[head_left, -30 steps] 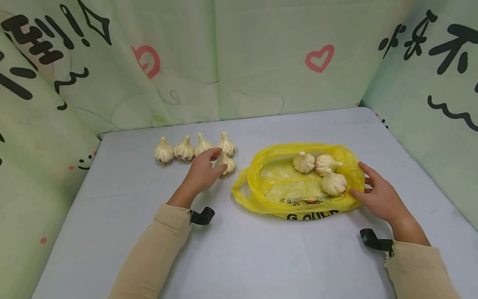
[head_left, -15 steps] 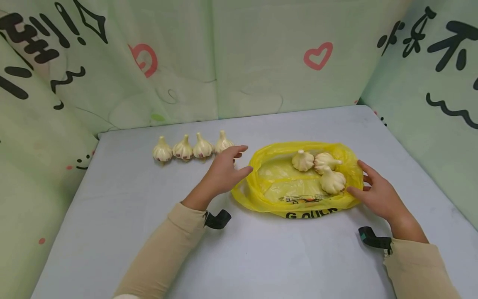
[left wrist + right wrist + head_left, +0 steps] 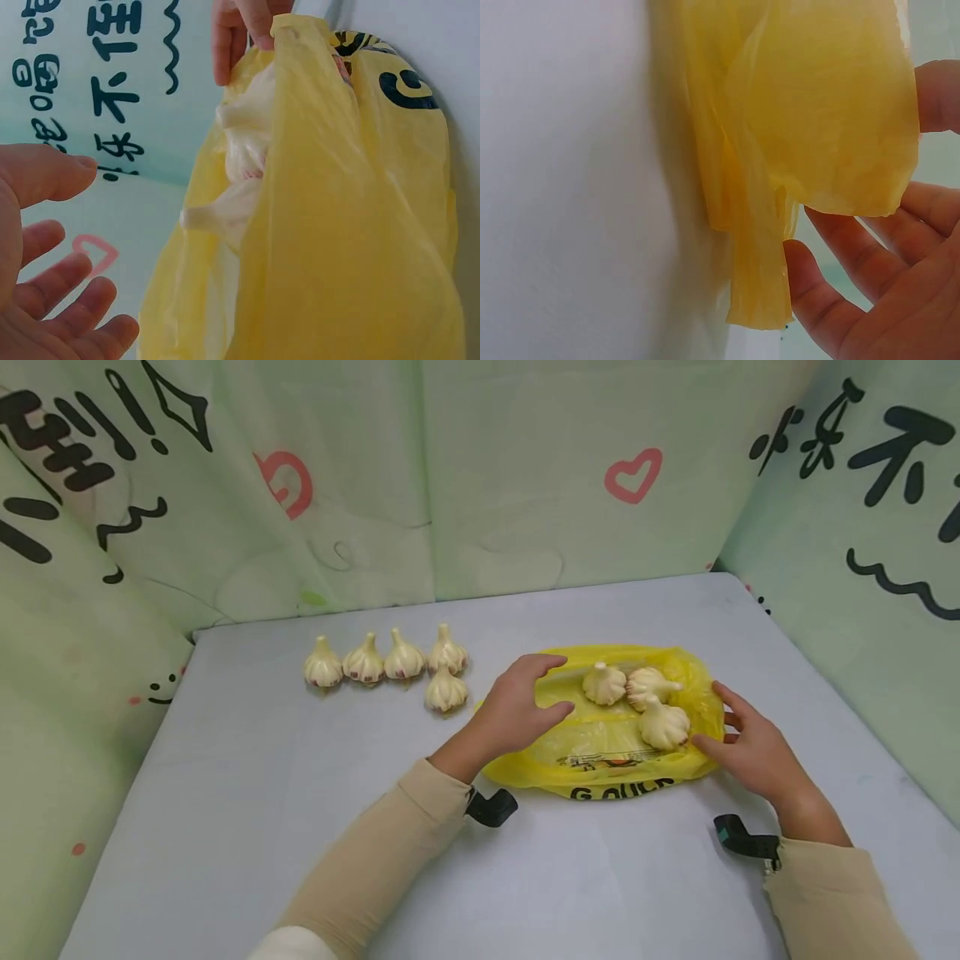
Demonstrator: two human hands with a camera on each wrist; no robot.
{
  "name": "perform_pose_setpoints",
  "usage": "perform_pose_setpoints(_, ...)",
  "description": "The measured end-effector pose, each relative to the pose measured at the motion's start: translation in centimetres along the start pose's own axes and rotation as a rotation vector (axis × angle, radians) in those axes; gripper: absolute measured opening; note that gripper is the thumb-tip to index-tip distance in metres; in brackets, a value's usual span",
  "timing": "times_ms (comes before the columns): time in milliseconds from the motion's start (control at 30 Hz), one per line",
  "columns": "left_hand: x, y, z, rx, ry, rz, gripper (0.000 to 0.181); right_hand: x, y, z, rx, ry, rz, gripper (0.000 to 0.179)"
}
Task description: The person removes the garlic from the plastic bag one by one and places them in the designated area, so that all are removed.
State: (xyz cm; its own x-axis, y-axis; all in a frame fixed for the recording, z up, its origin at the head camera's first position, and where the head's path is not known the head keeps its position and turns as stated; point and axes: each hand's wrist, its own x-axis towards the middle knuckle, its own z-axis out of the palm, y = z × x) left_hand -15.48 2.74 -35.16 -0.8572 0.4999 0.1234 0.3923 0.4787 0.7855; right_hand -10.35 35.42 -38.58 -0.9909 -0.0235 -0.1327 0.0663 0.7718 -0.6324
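Now the spread left hand (image 3: 517, 714) has left the bench's back edge (image 3: 525, 606) for three still-bagged garlic bulbs (image 3: 647, 689); right hand's (image 3: 761, 760) grip unclear

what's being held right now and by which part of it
The yellow bag: the right hand holds it by the rim at its right end in the head view. The left hand, thumb and fingers apart, holds nothing.

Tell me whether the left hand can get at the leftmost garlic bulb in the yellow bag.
Probably yes: the left hand holds nothing, the mouth of the yellow bag is open, and nothing visible stands between hand and garlic bulb.
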Motion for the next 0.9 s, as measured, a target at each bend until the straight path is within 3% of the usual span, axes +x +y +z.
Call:
perform_pose_setpoints(133,1.0,0.6,1.2,-0.014,-0.005,0.013,0.058,0.0,-0.2,-0.1,-0.005,-0.002,0.002,0.086)
perform_pose_setpoints(267,2.2,1.0,2.8,-0.043,-0.012,-0.021,0.058,-0.1,0.1,-0.1,-0.015,0.005,-0.014,0.085)
perform_pose_setpoints(533,3.9,1.5,5.8,-0.146,-0.096,-0.047,0.057,-0.3,0.3,0.3,0.015,0.039,-0.098,0.075)
perform_pose_setpoints(633,4.3,1.6,6.8,-0.179,-0.130,-0.058,0.056,-0.2,0.2,0.4,0.027,0.041,-0.124,0.071)
perform_pose_setpoints(900,4.8,1.5,8.9,-0.157,-0.191,-0.094,0.055,-0.3,0.0,0.6,0.008,0.064,-0.118,0.074)
